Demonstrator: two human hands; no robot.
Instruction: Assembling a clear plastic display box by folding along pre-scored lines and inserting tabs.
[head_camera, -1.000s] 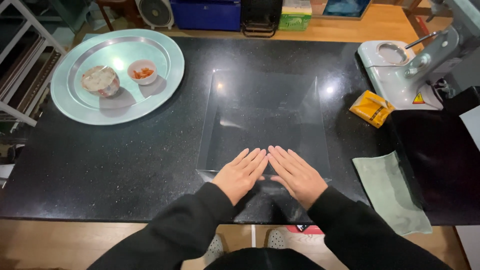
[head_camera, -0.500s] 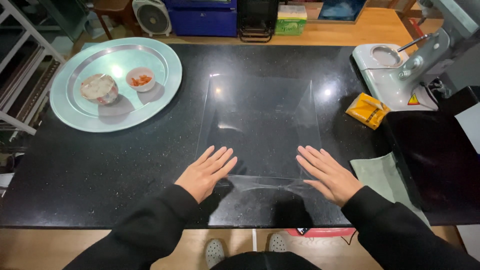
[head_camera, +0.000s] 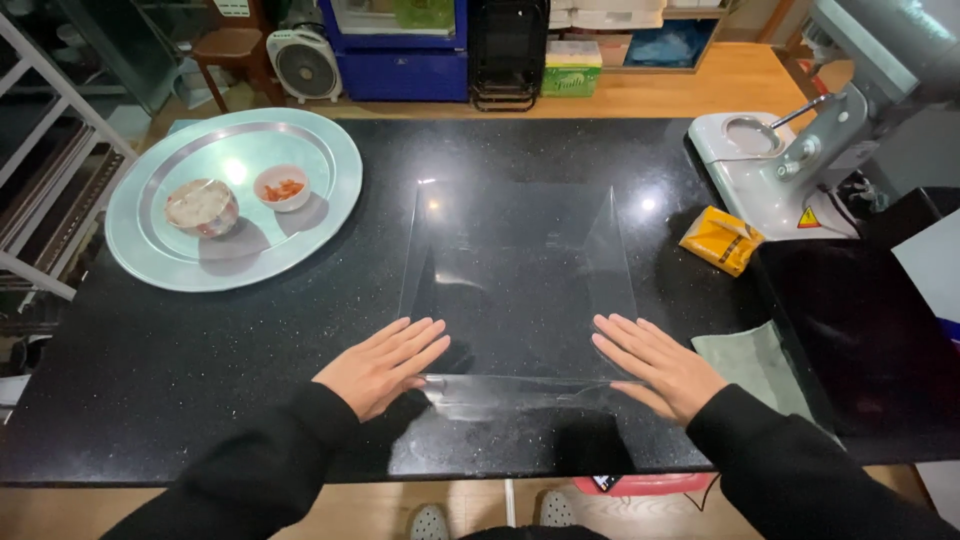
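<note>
A: Status on hands?
B: Left hand (head_camera: 382, 365) flat, palm down, fingers spread, on the near left corner of the clear plastic sheet (head_camera: 520, 275). Right hand (head_camera: 657, 366) same pose on the near right corner. Well apart from each other, one at each side of the sheet. Gripping nothing, just pressing flat.

A: Sheet location?
B: Middle of the black counter (head_camera: 150, 380), straight ahead. Near edge slightly wrinkled between the hands; near strip reaches toward the counter's front edge. Rest lies flat, with light glare at the far corners.

A: Anything else on the counter?
B: Round metal tray (head_camera: 150, 255) at far left, well apart from the sheet. Holds two bowls: one covered bowl (head_camera: 201, 206) with pale contents, one small white bowl (head_camera: 282, 186) with something orange-red. Yellow packet (head_camera: 720, 240) right of the sheet, near but not touching. Grey-green cloth (head_camera: 755, 365) just beside the right hand. Grey stand mixer (head_camera: 800, 160) at far right, base on the counter. Dark flat panel (head_camera: 850, 330) at the right, next to the cloth.

A: Background?
B: Wooden floor past the counter, small fan (head_camera: 303, 63), blue cabinet (head_camera: 395, 60), black crate (head_camera: 508, 50), green box (head_camera: 572, 78). White rack (head_camera: 35, 190) at left edge. Sleeves black.
</note>
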